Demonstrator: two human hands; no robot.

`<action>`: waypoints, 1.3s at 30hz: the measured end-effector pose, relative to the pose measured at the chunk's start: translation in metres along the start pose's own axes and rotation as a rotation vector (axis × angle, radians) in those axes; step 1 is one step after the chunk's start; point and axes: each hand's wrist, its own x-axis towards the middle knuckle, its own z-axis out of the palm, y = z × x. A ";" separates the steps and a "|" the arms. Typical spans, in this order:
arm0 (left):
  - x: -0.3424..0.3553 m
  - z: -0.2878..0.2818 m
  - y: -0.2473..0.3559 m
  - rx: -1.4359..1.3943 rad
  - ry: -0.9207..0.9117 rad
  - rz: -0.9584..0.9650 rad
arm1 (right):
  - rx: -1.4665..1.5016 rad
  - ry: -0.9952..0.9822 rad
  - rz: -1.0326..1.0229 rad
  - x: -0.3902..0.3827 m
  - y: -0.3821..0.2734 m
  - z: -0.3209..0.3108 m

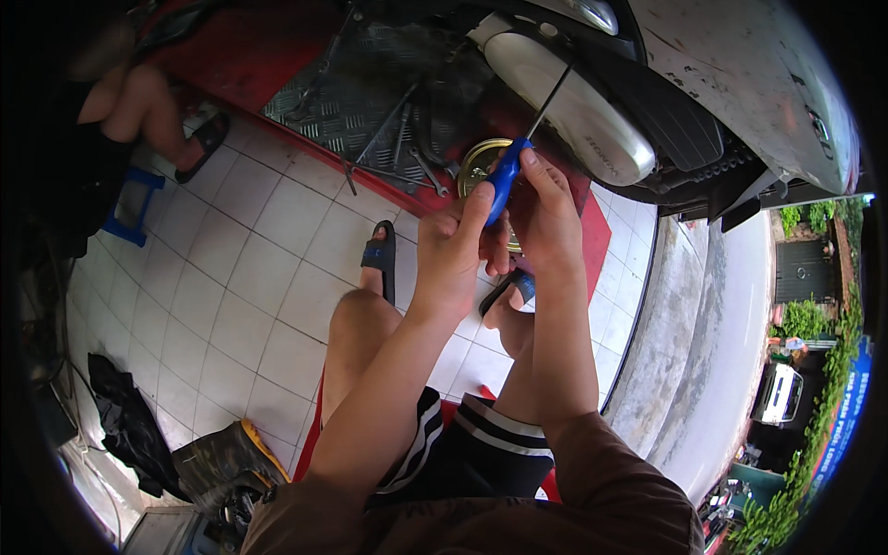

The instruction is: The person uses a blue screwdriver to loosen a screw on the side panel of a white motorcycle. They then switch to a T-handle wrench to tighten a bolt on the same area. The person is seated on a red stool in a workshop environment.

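Red platform; motorbike above it, long silver cover on its side. Blue-handled screwdriver in both hands over the platform's edge, shaft slanting toward the cover; I cannot tell whether the tip touches. Right hand: thumb and fingers closed on the handle near the shaft. Left hand: thumb pressed along the handle, fingers curled. Gold-rimmed tin just beyond.

The person wears a brown shirt, white-striped black shorts and blue-marked dark sandals
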 end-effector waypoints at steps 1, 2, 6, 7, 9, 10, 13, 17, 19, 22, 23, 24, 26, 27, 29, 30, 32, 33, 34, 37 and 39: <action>0.001 -0.001 -0.003 0.089 0.017 0.102 | -0.023 0.014 -0.020 0.000 0.001 0.001; 0.000 0.003 -0.006 0.174 0.051 0.195 | -0.023 0.021 -0.015 -0.001 0.000 0.000; 0.002 0.001 -0.011 0.590 0.158 0.582 | -0.036 0.036 -0.021 -0.005 -0.003 0.011; 0.002 0.000 -0.011 0.735 0.174 0.695 | -0.049 0.045 -0.033 -0.006 -0.005 0.012; 0.002 0.003 -0.004 1.011 0.236 0.972 | -0.006 0.059 -0.054 -0.007 -0.005 0.012; 0.004 0.004 -0.004 1.002 0.238 1.000 | 0.015 0.067 -0.066 -0.007 -0.006 0.010; 0.012 0.011 -0.007 0.949 0.247 1.074 | 0.040 0.049 -0.077 -0.005 -0.011 0.003; -0.002 0.009 -0.009 0.825 0.029 0.642 | 0.010 0.066 -0.053 -0.008 -0.015 0.005; -0.006 0.012 -0.008 0.437 -0.135 0.333 | -0.025 0.082 -0.046 -0.010 -0.017 0.000; -0.003 0.009 -0.010 -0.063 -0.279 -0.041 | -0.057 0.009 -0.073 -0.006 -0.017 -0.010; -0.002 0.011 -0.013 -0.217 -0.275 -0.105 | -0.045 0.001 -0.066 -0.006 -0.017 -0.013; -0.001 0.011 -0.014 -0.366 -0.264 -0.165 | -0.028 -0.012 -0.057 -0.005 -0.015 -0.013; -0.002 0.007 -0.023 -0.462 -0.323 -0.170 | 0.006 -0.040 -0.039 -0.003 -0.013 -0.015; -0.003 0.008 -0.025 -0.507 -0.344 -0.162 | 0.013 -0.041 -0.031 -0.003 -0.012 -0.014; -0.005 0.014 -0.025 -0.522 -0.303 -0.098 | 0.029 -0.045 -0.013 -0.004 -0.010 -0.010; -0.005 0.013 -0.025 -0.465 -0.296 -0.078 | 0.018 -0.035 -0.018 -0.004 -0.011 -0.007; -0.005 0.009 -0.023 -0.349 -0.277 -0.033 | -0.001 -0.018 -0.027 -0.004 -0.010 -0.001; -0.005 0.009 -0.023 -0.303 -0.260 -0.018 | -0.002 -0.011 -0.023 -0.004 -0.010 -0.002; -0.005 0.009 -0.023 -0.257 -0.243 -0.002 | -0.002 -0.004 -0.019 -0.004 -0.010 -0.002; -0.003 0.006 -0.022 -0.066 -0.238 0.051 | -0.048 -0.006 0.018 -0.004 -0.011 -0.008; -0.007 0.009 -0.017 0.088 -0.215 0.110 | -0.059 0.030 0.036 -0.005 -0.009 -0.008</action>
